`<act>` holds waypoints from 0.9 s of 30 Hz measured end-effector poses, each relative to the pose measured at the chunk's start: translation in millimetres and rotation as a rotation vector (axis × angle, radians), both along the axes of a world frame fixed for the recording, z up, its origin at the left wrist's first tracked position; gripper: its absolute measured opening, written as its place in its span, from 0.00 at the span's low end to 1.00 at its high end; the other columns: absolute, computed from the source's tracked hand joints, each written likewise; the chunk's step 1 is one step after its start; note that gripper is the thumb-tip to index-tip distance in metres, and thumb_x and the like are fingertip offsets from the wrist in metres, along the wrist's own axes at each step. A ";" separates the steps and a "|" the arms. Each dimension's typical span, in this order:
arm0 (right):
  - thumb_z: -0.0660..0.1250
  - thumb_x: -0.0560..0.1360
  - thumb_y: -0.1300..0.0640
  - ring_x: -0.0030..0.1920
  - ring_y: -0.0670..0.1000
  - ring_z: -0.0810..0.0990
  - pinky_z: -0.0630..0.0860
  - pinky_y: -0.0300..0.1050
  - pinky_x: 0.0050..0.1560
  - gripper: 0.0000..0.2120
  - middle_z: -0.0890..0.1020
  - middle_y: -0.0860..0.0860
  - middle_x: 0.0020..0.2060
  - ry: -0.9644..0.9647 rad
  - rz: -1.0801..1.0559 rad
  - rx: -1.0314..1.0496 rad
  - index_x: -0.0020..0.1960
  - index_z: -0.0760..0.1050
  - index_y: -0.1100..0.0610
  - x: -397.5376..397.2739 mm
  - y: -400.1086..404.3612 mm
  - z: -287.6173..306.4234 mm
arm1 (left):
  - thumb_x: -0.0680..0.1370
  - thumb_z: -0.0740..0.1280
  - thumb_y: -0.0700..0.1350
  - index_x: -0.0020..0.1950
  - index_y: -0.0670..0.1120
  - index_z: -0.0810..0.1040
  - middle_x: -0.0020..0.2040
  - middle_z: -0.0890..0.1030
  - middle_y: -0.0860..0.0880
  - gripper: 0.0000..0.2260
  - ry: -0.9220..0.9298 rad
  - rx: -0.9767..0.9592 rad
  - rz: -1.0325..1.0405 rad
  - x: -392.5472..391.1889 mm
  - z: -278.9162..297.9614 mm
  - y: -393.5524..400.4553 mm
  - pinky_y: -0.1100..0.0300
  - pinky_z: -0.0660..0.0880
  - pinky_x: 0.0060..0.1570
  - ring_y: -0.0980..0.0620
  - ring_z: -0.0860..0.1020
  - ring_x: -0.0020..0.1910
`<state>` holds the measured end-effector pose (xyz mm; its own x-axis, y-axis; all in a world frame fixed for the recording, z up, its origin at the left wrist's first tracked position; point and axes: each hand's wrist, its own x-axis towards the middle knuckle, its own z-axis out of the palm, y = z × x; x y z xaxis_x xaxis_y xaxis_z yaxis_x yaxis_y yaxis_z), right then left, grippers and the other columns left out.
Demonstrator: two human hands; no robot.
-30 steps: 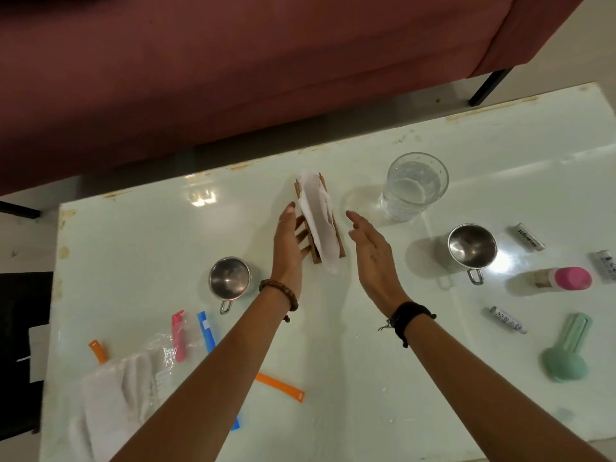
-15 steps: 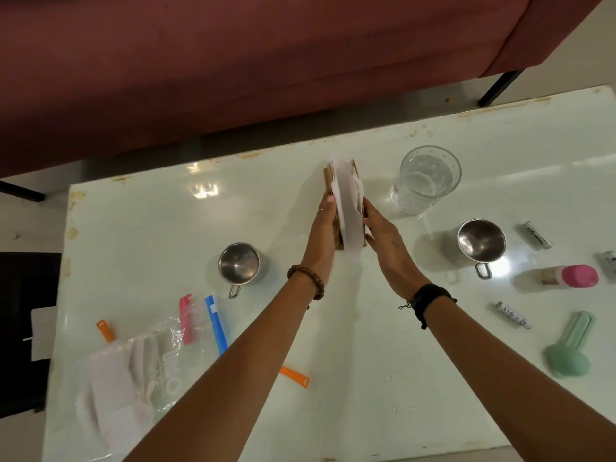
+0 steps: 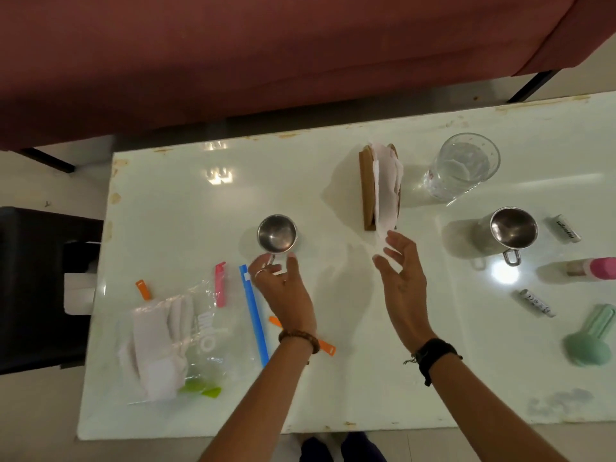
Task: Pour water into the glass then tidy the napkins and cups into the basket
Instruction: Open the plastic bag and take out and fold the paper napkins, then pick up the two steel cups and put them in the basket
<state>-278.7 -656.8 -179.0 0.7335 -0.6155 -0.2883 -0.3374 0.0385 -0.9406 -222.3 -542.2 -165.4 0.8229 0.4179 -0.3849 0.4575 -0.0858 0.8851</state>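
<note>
A wooden napkin holder (image 3: 366,191) stands upright mid-table with white napkins (image 3: 386,191) in it, one sheet hanging out toward me. A glass (image 3: 461,166) with water stands to its right. One steel cup (image 3: 277,233) sits left of the holder, another steel cup (image 3: 513,228) to the right. My left hand (image 3: 283,288) is just below the left cup, fingers spread near its handle, holding nothing. My right hand (image 3: 403,281) hovers below the holder with relaxed fingers, fingertips by the hanging napkin's end.
A clear zip bag (image 3: 186,341) with white cloths lies front left, among orange, pink and blue clips. Small tubes, a pink-capped bottle (image 3: 596,270) and a green object (image 3: 590,341) lie at the right. A red sofa (image 3: 266,55) runs behind the white table (image 3: 350,395).
Both hands have let go of the napkin holder and drawn back toward me. The left hand has moved left to the nearer steel cup; the holder stays upright.
</note>
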 end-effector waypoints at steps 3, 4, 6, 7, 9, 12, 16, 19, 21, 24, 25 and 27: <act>0.62 0.76 0.63 0.59 0.48 0.74 0.71 0.27 0.49 0.15 0.73 0.49 0.63 0.047 0.012 0.017 0.62 0.67 0.54 -16.9 10.9 -6.1 | 0.75 0.67 0.44 0.64 0.44 0.66 0.62 0.63 0.42 0.20 0.166 0.000 0.012 14.2 -9.2 14.7 0.41 0.73 0.57 0.43 0.71 0.58; 0.62 0.76 0.63 0.59 0.48 0.74 0.70 0.29 0.49 0.15 0.73 0.48 0.62 0.068 0.008 0.020 0.62 0.67 0.54 -21.5 12.0 -7.8 | 0.75 0.67 0.45 0.63 0.42 0.67 0.62 0.64 0.42 0.18 0.196 -0.002 -0.014 18.7 -12.1 18.1 0.41 0.73 0.58 0.44 0.71 0.58; 0.62 0.76 0.63 0.59 0.48 0.73 0.70 0.31 0.49 0.15 0.73 0.48 0.62 0.096 -0.017 0.028 0.62 0.68 0.54 -30.2 12.0 -10.7 | 0.76 0.65 0.47 0.58 0.41 0.70 0.58 0.69 0.42 0.15 0.251 0.009 -0.088 24.2 -15.8 21.7 0.41 0.73 0.58 0.45 0.71 0.54; 0.62 0.76 0.63 0.59 0.48 0.73 0.70 0.31 0.48 0.14 0.73 0.48 0.61 0.106 -0.039 0.035 0.61 0.68 0.55 -34.0 10.1 -11.6 | 0.77 0.64 0.48 0.56 0.41 0.70 0.55 0.71 0.43 0.13 0.272 0.004 -0.127 25.7 -17.1 21.6 0.42 0.73 0.58 0.45 0.71 0.52; 0.62 0.77 0.62 0.58 0.47 0.74 0.70 0.31 0.47 0.13 0.74 0.48 0.61 0.122 -0.096 0.059 0.61 0.69 0.56 -39.2 4.0 -12.8 | 0.78 0.61 0.49 0.54 0.41 0.72 0.49 0.73 0.46 0.12 0.289 -0.057 -0.139 25.8 -17.8 18.5 0.49 0.75 0.55 0.46 0.72 0.52; 0.62 0.77 0.60 0.57 0.47 0.74 0.70 0.27 0.45 0.11 0.76 0.50 0.59 0.130 -0.186 0.061 0.59 0.71 0.57 -45.9 -10.5 -12.7 | 0.78 0.62 0.48 0.58 0.38 0.73 0.52 0.75 0.45 0.15 0.298 -0.161 -0.088 16.6 -17.0 5.1 0.54 0.74 0.50 0.46 0.75 0.52; 0.63 0.77 0.57 0.57 0.50 0.74 0.68 0.31 0.44 0.06 0.74 0.51 0.55 0.136 -0.395 -0.054 0.53 0.70 0.55 -54.4 -32.7 -7.8 | 0.77 0.64 0.48 0.56 0.36 0.76 0.50 0.77 0.44 0.16 0.314 -0.219 -0.057 -8.6 -20.1 -18.9 0.58 0.76 0.44 0.46 0.78 0.49; 0.63 0.76 0.54 0.54 0.51 0.74 0.67 0.34 0.43 0.10 0.67 0.50 0.54 0.150 -0.632 -0.115 0.52 0.66 0.57 -56.4 -56.2 -6.9 | 0.75 0.67 0.48 0.42 0.40 0.78 0.40 0.79 0.46 0.11 0.333 -0.237 -0.066 -28.8 -22.1 -40.0 0.62 0.76 0.37 0.49 0.79 0.41; 0.64 0.76 0.53 0.52 0.52 0.74 0.68 0.28 0.40 0.15 0.64 0.50 0.56 0.147 -0.715 -0.119 0.56 0.65 0.60 -55.5 -72.9 -6.5 | 0.74 0.68 0.48 0.34 0.44 0.77 0.35 0.78 0.48 0.11 0.351 -0.240 -0.073 -40.3 -22.0 -54.3 0.63 0.76 0.34 0.52 0.79 0.36; 0.64 0.75 0.49 0.48 0.48 0.73 0.66 0.27 0.40 0.19 0.68 0.52 0.55 0.147 -0.728 -0.070 0.58 0.65 0.60 -50.9 -93.5 -7.4 | 0.73 0.69 0.48 0.31 0.44 0.76 0.32 0.78 0.48 0.13 0.367 -0.239 -0.093 -53.9 -22.9 -69.6 0.62 0.76 0.36 0.52 0.79 0.35; 0.63 0.75 0.47 0.47 0.46 0.73 0.67 0.31 0.42 0.18 0.70 0.52 0.54 0.159 -0.715 -0.037 0.57 0.65 0.59 -49.0 -99.2 -9.1 | 0.73 0.69 0.48 0.30 0.45 0.77 0.32 0.79 0.49 0.13 0.367 -0.237 -0.103 -57.4 -23.0 -73.9 0.61 0.77 0.37 0.52 0.79 0.35; 0.63 0.74 0.44 0.44 0.46 0.73 0.66 0.37 0.40 0.17 0.74 0.51 0.46 0.206 -0.688 0.030 0.52 0.66 0.57 -44.2 -109.5 -13.4 | 0.73 0.70 0.48 0.29 0.45 0.77 0.29 0.80 0.51 0.13 0.371 -0.233 -0.118 -62.5 -24.2 -80.7 0.60 0.77 0.39 0.52 0.79 0.36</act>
<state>-322.9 -766.3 -192.5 0.1110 -0.9085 -0.4028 -0.3977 0.3309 -0.8558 -284.8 -623.0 -189.6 0.6483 0.1968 -0.7355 0.7464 0.0262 0.6650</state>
